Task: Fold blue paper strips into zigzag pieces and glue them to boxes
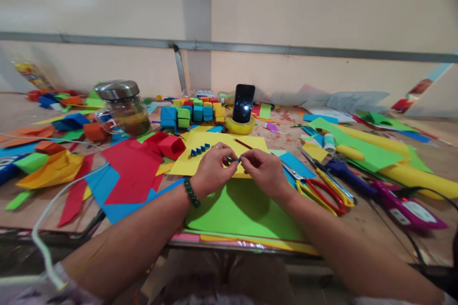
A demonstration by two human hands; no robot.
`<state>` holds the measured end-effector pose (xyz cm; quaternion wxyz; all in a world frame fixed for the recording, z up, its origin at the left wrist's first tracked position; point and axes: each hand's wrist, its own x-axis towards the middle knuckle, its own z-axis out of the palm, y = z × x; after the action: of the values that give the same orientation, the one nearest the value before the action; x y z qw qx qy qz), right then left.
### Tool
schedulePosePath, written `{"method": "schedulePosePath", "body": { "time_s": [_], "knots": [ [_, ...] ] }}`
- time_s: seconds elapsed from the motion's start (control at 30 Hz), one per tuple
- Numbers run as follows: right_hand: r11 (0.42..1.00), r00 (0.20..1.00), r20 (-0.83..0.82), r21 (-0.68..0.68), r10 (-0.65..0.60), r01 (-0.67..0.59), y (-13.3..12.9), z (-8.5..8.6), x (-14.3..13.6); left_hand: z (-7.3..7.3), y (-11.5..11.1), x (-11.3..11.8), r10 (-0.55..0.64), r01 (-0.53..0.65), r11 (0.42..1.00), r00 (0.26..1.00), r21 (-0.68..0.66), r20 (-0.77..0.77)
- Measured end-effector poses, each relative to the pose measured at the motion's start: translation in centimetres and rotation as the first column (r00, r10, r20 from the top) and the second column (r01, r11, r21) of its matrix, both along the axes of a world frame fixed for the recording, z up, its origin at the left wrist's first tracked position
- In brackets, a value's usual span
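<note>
My left hand (213, 167), with a dark green bead bracelet (191, 192) at the wrist, is closed in a pinch on a small blue paper piece (239, 159). The fingertips of my right hand (265, 169) pinch the same piece from the other side. Most of it is hidden by the fingers. Both hands are over a yellow sheet (186, 164) and the far edge of a green sheet (246, 214). Just beyond my left hand, several small folded blue paper pieces (200, 150) stand in a row. A dark red pencil (243, 143) lies beyond the fingers.
Scissors (324, 193), a purple-pink glue gun (410, 207) and yellow rolls (422, 181) lie right. A phone (244, 103) leans on a yellow tape roll (239, 127) behind, near paper cubes (184, 116). Left are a lidded glass jar (130, 116), red paper (132, 171) and a white cable (39, 243).
</note>
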<state>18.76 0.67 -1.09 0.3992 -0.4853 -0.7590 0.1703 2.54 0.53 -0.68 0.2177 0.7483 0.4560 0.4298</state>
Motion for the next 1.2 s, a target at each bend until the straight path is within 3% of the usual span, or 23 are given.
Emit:
{"method": "schedulePosePath", "body": {
  "time_s": [0.1,0.3,0.43,0.57,0.67,0.73,0.83,0.9,0.97,1.03,1.2],
  "knots": [
    [0.998,0.998,-0.058,-0.054,0.034,-0.038,0.1,0.1,0.3,0.2,-0.1,0.0,0.025,-0.023,0.999,0.999,-0.035,0.043],
    [0.964,0.988,0.147,0.251,0.047,-0.084,-0.1,-0.3,0.6,0.3,-0.2,0.1,0.045,-0.043,0.998,0.998,-0.034,0.044],
    [0.933,0.964,0.265,0.348,-0.004,-0.091,-0.2,-0.7,0.3,0.0,0.1,0.3,0.042,-0.041,0.999,0.997,-0.017,0.069],
    [0.912,0.917,0.385,0.405,-0.101,-0.070,-0.6,-0.4,-0.3,-0.4,0.4,0.8,0.096,-0.091,0.995,0.970,-0.033,0.223],
    [0.941,0.963,0.268,0.315,0.038,-0.125,-1.2,0.3,-0.7,-0.7,0.5,1.0,0.117,-0.102,0.993,0.934,-0.061,0.337],
    [0.978,0.990,-0.002,0.153,0.143,-0.141,-1.3,0.9,-0.6,-0.6,0.5,0.9,0.090,-0.081,0.996,0.924,-0.041,0.372],
    [0.975,0.892,-0.442,-0.142,0.093,-0.172,-0.8,1.7,0.0,0.0,0.1,0.6,0.033,-0.051,0.998,0.925,0.038,0.377],
    [0.926,0.822,-0.567,-0.277,0.059,-0.258,-0.1,1.9,0.5,0.3,-0.2,0.4,-0.006,-0.031,0.995,0.929,0.095,0.369],
    [0.864,0.793,-0.604,-0.352,0.083,-0.359,0.4,1.9,0.8,0.6,-0.5,0.4,-0.041,-0.009,0.991,0.931,0.137,0.362],
    [0.841,0.794,-0.596,-0.362,0.122,-0.401,0.5,1.9,1.0,0.6,-0.8,0.5,-0.057,0.004,0.989,0.929,0.146,0.365],
    [0.949,0.906,-0.378,-0.167,0.191,-0.269,-0.4,2.3,0.8,0.7,-1.3,0.8,-0.032,0.010,0.998,0.914,0.054,0.405]
  ]
}}
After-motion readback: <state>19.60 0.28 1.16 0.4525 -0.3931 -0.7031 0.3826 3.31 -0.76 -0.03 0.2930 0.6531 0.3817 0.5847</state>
